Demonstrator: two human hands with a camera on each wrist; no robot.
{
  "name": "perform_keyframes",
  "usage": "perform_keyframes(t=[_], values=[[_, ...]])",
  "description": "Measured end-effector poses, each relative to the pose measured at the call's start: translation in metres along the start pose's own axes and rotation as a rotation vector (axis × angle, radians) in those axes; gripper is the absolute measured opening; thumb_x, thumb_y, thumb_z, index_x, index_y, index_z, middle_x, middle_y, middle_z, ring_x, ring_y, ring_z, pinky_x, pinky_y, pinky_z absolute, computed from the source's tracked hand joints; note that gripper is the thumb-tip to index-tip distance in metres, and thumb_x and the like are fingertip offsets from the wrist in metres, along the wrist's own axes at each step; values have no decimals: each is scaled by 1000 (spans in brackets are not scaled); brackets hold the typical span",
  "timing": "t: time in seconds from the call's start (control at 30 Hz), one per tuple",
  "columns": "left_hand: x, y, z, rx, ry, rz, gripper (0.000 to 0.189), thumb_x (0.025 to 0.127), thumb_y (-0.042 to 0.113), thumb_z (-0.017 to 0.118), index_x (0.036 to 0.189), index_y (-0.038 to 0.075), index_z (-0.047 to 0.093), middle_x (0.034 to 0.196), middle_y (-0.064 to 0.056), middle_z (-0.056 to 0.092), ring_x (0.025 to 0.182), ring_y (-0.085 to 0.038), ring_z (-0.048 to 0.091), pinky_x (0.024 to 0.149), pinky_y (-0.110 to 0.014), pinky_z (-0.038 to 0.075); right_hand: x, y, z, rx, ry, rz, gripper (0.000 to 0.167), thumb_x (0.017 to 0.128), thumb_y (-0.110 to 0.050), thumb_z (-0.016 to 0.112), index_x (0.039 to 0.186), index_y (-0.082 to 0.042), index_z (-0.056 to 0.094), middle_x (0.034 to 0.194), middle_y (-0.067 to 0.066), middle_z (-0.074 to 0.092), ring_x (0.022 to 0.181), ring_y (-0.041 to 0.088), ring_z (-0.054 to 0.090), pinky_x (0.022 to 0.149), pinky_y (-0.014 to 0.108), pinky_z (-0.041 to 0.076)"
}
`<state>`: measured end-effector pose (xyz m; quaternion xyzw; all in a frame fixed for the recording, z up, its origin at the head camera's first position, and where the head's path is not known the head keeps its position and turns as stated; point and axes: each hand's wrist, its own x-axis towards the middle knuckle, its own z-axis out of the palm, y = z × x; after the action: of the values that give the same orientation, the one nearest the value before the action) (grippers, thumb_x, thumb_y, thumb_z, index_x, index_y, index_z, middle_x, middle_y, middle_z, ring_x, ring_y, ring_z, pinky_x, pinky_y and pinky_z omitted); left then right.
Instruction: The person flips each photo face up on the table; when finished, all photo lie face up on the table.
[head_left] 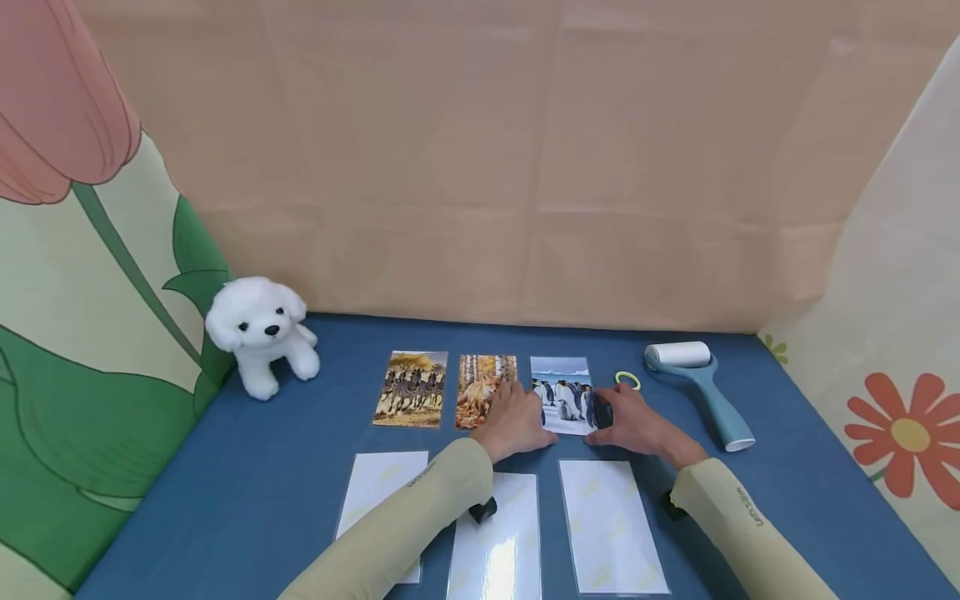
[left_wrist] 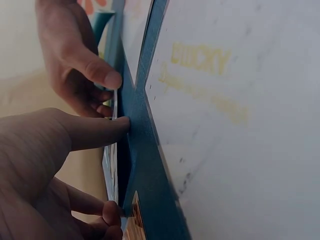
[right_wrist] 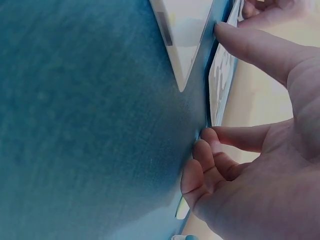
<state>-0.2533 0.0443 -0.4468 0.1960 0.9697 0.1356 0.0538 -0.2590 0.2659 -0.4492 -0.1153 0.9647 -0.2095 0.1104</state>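
A penguin picture card (head_left: 562, 383) lies on the blue table between my two hands. My left hand (head_left: 517, 421) is at its lower left side, the thumb reaching straight along the near edge in the left wrist view. At the card's right side is my right hand (head_left: 633, 421), with thumb and fingers spread apart and fingertips right at the edge. An autumn picture card (head_left: 476, 379) with an orange animal lies to the left, partly covered by my left hand. Beyond it lies a zebra picture card (head_left: 411, 390).
Three white glossy sheets, left (head_left: 382, 479), middle (head_left: 517, 500) and right (head_left: 611, 525), lie in the near row under my forearms. A blue-handled lint roller (head_left: 712, 400) and a yellow-green loop (head_left: 628, 381) are at right. A white plush dog (head_left: 258, 329) sits back left.
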Motion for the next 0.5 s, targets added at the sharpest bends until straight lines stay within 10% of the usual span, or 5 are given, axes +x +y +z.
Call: perform_keyframes(t=[0.5], values=[[3, 0, -1, 11, -31, 22, 45, 86, 52, 77, 64, 15, 63, 92, -10, 57, 96, -29, 42, 82, -40, 37, 0, 0, -2, -15, -12, -6, 89, 78, -34, 88, 144, 9, 47, 124, 23, 48, 107, 35, 45, 94, 54, 45]])
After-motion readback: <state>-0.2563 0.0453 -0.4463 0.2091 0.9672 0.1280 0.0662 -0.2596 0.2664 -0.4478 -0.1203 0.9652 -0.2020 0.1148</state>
